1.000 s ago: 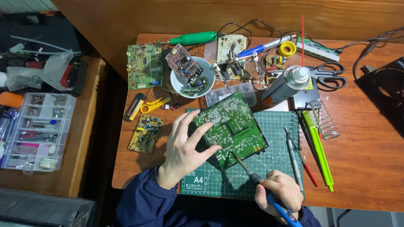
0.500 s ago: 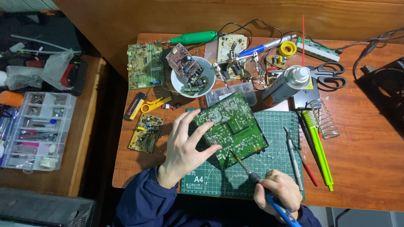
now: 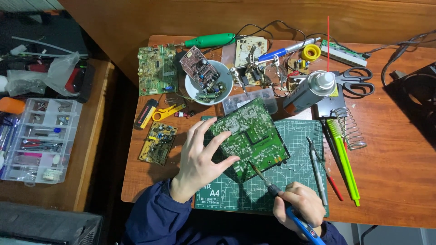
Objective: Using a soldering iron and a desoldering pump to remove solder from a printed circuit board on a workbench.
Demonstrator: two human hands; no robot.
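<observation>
Soldering on the green board, mid-job

Left hand (image 3: 197, 156) pinches the circuit board (image 3: 250, 136); right hand (image 3: 299, 206) grips the soldering iron (image 3: 272, 190), tip on the near edge; looks unfinished.

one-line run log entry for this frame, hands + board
left hand: steadies green circuit board by its left edge | right hand: grips blue soldering iron, tip at board's lower edge | board: tilted over green cutting mat

A single head-worn camera looks almost straight down from above the wooden workbench (image 3: 399, 172), facing away from the wearer, whose sleeves enter at 6 o'clock. It sits far enough to take in the whole green cutting mat (image 3: 299, 181) and a parts organiser (image 3: 38, 140) at 9 o'clock.
</observation>
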